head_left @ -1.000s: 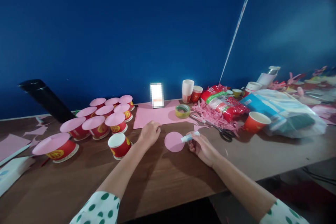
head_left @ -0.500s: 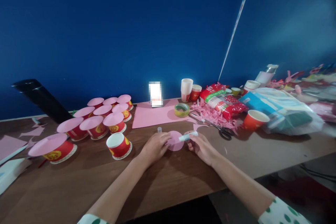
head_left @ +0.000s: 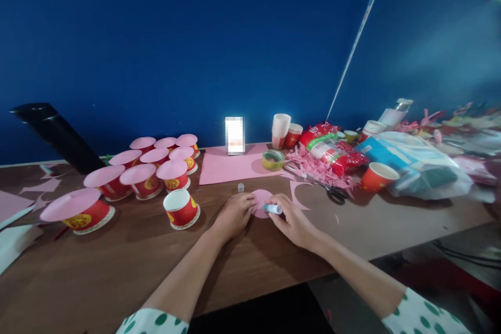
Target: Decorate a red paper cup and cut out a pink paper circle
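A pink paper circle (head_left: 261,200) lies on the brown table in front of me. My left hand (head_left: 237,212) has its fingers closed at the circle's left edge. In my right hand (head_left: 290,220) is a glue stick (head_left: 273,209), a white and light-blue tube, its end over the circle's right part. The small clear cap (head_left: 240,187) stands on the table just beyond my left hand. To the left is a red paper cup (head_left: 182,210) with its white bottom facing up and no paper on it.
Several upturned red cups topped with pink discs (head_left: 141,175) fill the left side. Behind are a pink sheet (head_left: 227,169), a lit phone (head_left: 235,135) and a tape roll (head_left: 273,160). Scissors (head_left: 334,194), pink shreds, a red bag (head_left: 332,148) and an orange cup (head_left: 379,177) lie right.
My right hand has moved left and brought the glue stick from the circle's right edge onto its surface. The left hand stays at the left edge. The view has shifted slightly.
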Demonstrator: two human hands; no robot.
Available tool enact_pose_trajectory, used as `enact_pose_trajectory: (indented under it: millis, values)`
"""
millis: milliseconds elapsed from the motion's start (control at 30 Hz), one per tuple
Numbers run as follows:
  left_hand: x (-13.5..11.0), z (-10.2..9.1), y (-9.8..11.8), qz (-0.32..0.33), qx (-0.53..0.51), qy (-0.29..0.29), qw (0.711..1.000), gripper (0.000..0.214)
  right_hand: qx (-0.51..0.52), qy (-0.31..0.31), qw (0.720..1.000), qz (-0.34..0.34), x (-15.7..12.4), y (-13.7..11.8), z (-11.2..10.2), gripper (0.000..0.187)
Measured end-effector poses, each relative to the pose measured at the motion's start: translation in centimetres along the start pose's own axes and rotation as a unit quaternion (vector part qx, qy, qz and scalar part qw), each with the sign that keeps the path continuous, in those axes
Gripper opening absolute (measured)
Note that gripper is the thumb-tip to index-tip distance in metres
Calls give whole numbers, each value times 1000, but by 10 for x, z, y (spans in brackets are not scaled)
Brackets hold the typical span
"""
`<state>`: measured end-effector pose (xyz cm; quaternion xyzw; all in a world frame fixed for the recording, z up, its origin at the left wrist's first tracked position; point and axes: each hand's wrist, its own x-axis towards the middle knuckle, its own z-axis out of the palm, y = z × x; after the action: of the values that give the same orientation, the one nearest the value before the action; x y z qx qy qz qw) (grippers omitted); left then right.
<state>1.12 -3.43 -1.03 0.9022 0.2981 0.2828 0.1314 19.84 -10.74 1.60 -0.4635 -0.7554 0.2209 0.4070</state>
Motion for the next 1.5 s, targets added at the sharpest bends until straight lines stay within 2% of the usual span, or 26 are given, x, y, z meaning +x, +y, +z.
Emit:
enact_pose_trajectory:
  millis: [300, 500, 667, 833, 1000, 1233, 1300, 1400, 1500]
  values:
    - [0, 2, -4, -17, -24, -1, 1000, 26, -168, -89, 977, -94, 5, -8, 7, 25]
    - [0, 4, -7, -16, -32, -11, 999, 28, -219, -136, 960, -111, 11, -12, 7, 30]
    - [-1, -2, -1, -35, -45, -10, 998, 28, -177, -180, 963, -92, 29, -19, -7, 22]
    - [0, -8, 5, -41, -43, -15, 998, 28, -149, -227, 962, -44, 45, -17, -16, 16]
    - [0, -8, 5, -25, -32, -16, 999, 26, -136, -246, 959, -26, 57, -10, -15, 18]
    - [1, -8, 4, -26, -37, -30, 999, 26, -182, -244, 953, 1, 67, -10, -8, 11]
    - [1, -7, 4, -24, -37, -31, 999, 26, -148, -253, 956, 10, 67, -9, -9, 13]
    - [0, -5, 0, -23, -23, -21, 999, 26, -42, -265, 962, 44, 64, 1, -12, 20]
    - [0, -1, -3, -20, -13, -17, 1000, 29, 61, -217, 966, 126, 56, 15, -14, 31]
